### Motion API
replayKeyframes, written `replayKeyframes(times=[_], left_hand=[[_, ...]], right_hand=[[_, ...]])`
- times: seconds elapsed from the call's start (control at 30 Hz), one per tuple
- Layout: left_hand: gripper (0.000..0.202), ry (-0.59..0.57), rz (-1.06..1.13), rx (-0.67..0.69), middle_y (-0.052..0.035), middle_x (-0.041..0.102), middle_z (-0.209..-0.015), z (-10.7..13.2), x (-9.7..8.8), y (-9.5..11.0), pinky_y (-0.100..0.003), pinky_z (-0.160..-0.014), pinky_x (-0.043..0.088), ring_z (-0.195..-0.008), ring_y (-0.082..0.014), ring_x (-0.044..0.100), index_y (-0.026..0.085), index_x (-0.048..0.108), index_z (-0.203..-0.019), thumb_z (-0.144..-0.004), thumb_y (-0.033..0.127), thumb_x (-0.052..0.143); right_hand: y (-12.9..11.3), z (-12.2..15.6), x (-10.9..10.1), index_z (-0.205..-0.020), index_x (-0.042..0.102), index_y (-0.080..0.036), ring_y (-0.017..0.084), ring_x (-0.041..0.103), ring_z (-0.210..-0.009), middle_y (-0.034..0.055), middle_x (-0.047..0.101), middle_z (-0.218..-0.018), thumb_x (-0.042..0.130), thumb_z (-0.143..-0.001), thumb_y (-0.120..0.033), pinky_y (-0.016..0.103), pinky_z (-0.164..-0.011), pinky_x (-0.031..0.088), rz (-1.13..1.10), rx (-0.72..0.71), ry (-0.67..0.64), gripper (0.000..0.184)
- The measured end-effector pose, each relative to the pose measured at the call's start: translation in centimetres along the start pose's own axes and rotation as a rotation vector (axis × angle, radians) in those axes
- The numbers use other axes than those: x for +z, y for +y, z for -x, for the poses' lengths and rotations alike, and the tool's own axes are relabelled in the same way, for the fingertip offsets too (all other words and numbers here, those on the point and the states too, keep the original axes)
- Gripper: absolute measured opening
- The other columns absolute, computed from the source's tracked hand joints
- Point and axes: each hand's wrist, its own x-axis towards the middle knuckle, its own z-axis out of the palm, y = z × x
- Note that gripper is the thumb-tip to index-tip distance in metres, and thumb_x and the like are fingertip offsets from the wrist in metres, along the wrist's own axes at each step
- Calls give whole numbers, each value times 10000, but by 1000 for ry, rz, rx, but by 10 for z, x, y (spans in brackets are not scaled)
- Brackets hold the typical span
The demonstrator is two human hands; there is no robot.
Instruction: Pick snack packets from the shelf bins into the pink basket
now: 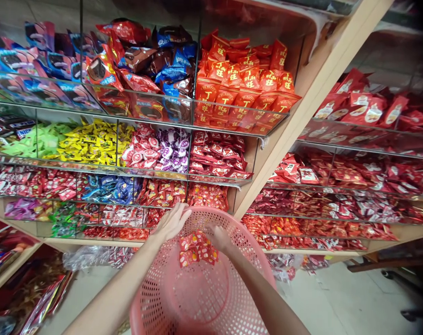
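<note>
A round pink plastic basket point(206, 274) with many small holes fills the lower middle of the view. My left hand point(173, 221) is closed on its far left rim, the thumb towards the inside. Inside the basket lie several small red candy packets point(197, 249) with yellow and white spots, clustered against the far wall. My right hand point(220, 238) reaches into the basket beside these packets. Its fingers are smeared by motion, so I cannot tell whether they hold anything.
Ahead stand shelves of wrapped sweets in clear-fronted bins, among them red packets point(246, 79), yellow sweets point(93, 142) and similar spotted red packets point(208, 196). A slanting wooden divider point(312, 107) parts the shelves. Plastic bags point(88, 257) lie below.
</note>
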Motion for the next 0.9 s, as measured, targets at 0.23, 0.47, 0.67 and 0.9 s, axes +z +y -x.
replayKeyframes(times=[0.23, 0.47, 0.67, 0.9], left_hand=[[468, -6, 3, -1, -49, 532, -1182, 0, 1, 0, -399, -850, 422, -1022, -237, 559, 270, 439, -1167, -888, 550, 189], [462, 8, 19, -2, -53, 528, -1174, 2, 0, -1, -401, -874, 416, -1017, -232, 557, 264, 448, -1137, -886, 554, 189], [458, 4, 13, 7, -53, 534, -1160, 2, 1, -2, -385, -874, 416, -1008, -220, 560, 257, 455, -1132, -892, 542, 189], [468, -4, 24, 0, -54, 530, -1185, 2, 0, -3, -394, -890, 407, -1034, -225, 551, 259, 450, -1151, -891, 542, 183]], right_hand=[[-20, 9, 20, -1111, 557, -165, 230, 493, -1070, 97, 592, -1119, 570, -763, -227, 332, -911, 364, 311, -98, -167, 355], [-29, 11, 29, -1253, 437, -178, 273, 451, -1128, 112, 527, -1227, 558, -725, -196, 408, -946, 325, 418, -64, -198, 542], [-36, 14, 29, -1232, 439, -204, 255, 438, -1165, 104, 510, -1250, 467, -756, -101, 400, -945, 329, 459, -33, -201, 488], [-32, 10, 19, -1283, 411, -198, 230, 472, -1135, 102, 532, -1240, 370, -805, -72, 392, -926, 350, 497, -130, -252, 496]])
